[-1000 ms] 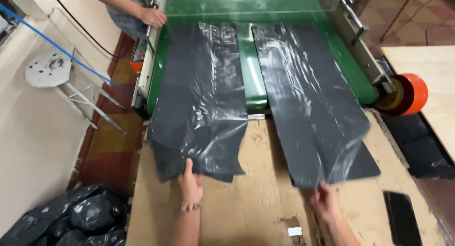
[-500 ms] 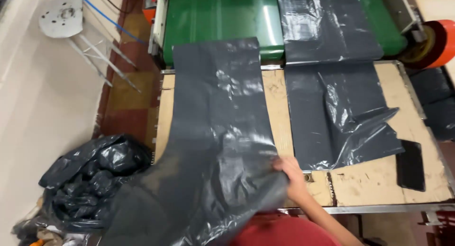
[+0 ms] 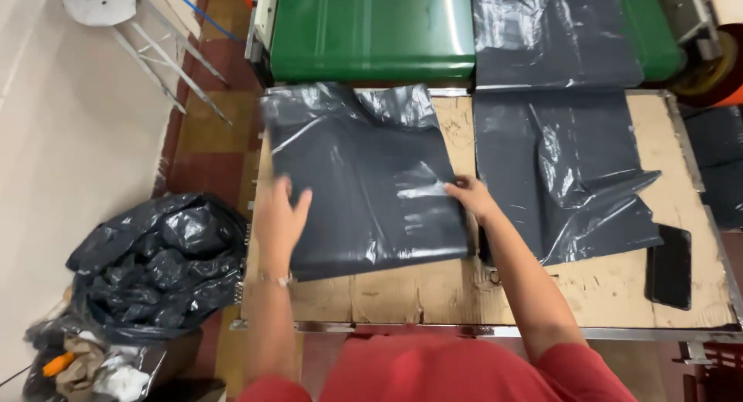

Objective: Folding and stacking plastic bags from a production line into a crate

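— What's changed since half a second back?

— The long dark sheet I had draped toward me is now folded into a squarish black plastic bag (image 3: pixel 364 177) lying flat on the left half of the cardboard-topped table (image 3: pixel 464 294), clear of the near edge.

— Nearest first: your hands?

— My left hand (image 3: pixel 280 216) rests on the bag's left edge, fingers spread and flat. My right hand (image 3: pixel 474 197) is at its right edge, fingers together, pressing or pinching the plastic; I cannot tell which.

— Which way does the bag run?

— Its long axis runs near to far, only slightly; the crumpled end points far, toward the green conveyor (image 3: pixel 371 30).

— What's around it?

— Just right, a second black bag (image 3: pixel 565 170) trails off the conveyor. A dark phone (image 3: pixel 670 266) lies near right. On the floor left sits a heap of black bags (image 3: pixel 155 270); far left, a white stool (image 3: pixel 101 3).
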